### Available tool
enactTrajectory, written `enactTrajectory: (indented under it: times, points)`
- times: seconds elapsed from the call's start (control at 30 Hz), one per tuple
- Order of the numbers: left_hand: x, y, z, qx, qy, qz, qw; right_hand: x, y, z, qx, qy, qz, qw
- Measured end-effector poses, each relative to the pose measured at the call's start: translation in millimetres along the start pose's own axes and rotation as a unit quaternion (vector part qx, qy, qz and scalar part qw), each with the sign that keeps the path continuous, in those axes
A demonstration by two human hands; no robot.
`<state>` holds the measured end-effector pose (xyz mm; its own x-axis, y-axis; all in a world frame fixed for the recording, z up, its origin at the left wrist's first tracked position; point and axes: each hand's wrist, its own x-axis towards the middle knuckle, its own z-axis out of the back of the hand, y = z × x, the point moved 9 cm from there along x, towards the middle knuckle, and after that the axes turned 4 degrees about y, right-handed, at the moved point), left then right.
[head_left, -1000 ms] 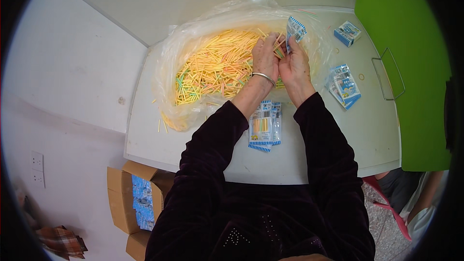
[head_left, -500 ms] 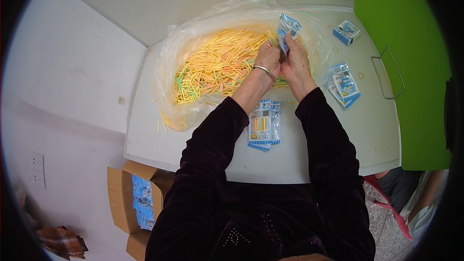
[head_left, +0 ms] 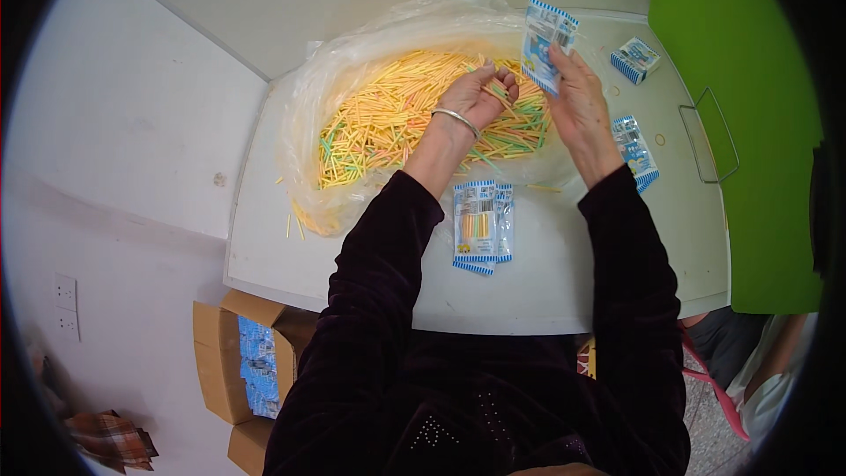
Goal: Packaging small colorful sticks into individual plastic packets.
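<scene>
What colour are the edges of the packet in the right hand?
Blue and white stripes edge the packet held by the right hand, in the head view.

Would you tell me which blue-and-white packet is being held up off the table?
The packet in the right hand, above the straw bag; the others lie flat.

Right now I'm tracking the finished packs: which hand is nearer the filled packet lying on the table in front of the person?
Left. The left hand is over the sticks above the filled packet; the right hand is farther right, holding a blue-and-white packet.

Sticks (head_left: 397,115) lie in a bag (head_left: 326,106) on the table (head_left: 564,291), packets (head_left: 480,227) nearer the person.
</scene>
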<state>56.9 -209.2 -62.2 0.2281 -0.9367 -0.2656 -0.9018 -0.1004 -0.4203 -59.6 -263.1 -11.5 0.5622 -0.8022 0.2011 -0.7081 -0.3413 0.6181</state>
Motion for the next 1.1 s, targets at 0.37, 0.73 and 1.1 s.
enactTrajectory:
  times: [0.37,0.73,1.1]
  points:
    - [-7.5,-3.3,-15.4,0.076,0.01,-0.038,0.996,-64.8,25.2,27.4,-0.242,0.007,-0.153,0.958]
    - [-22.0,-15.5,-67.9,0.157,0.122,-0.102,0.975,-81.6,10.0,29.1,-0.321,0.083,-0.227,0.916]
    - [-53.0,25.0,-76.6,0.282,0.14,-0.072,0.946,-89.9,3.1,25.3,-0.221,0.083,-0.27,0.934]
